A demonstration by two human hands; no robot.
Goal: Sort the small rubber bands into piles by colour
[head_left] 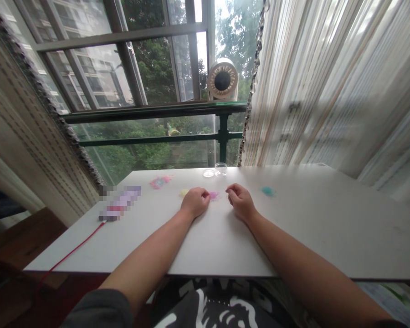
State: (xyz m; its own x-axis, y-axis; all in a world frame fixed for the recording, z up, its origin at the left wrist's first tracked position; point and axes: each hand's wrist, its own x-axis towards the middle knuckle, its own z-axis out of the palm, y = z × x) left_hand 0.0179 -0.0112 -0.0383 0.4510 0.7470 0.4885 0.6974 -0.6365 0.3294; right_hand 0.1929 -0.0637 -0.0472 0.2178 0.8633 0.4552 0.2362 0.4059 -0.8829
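Where the white tabletop (294,228) met the window, lay strewn with small coloured heaps; trailed a red cable (71,253) off the left edge from a blurred-out oblong (120,203); held a pink-and-blue heap (160,181) a little farther right, well apart from both hands; showed a pale yellow heap (184,193) just beside the left hand (195,202); rested curled on the tabletop, fingers pressed together into a loose fist, thumb side touching or nearly touching the pink heap (213,195), too blurred to tell whether pinching any of it; sat between the two hands, that pink heap; stood behind, near the far edge, a small clear cup (220,169) with a round lid (208,173) just beside it; rested likewise curled, the right hand (239,201), fingertips drawn in, apparently holding nothing; lay farther right a teal heap (268,191), apart from the right hand.
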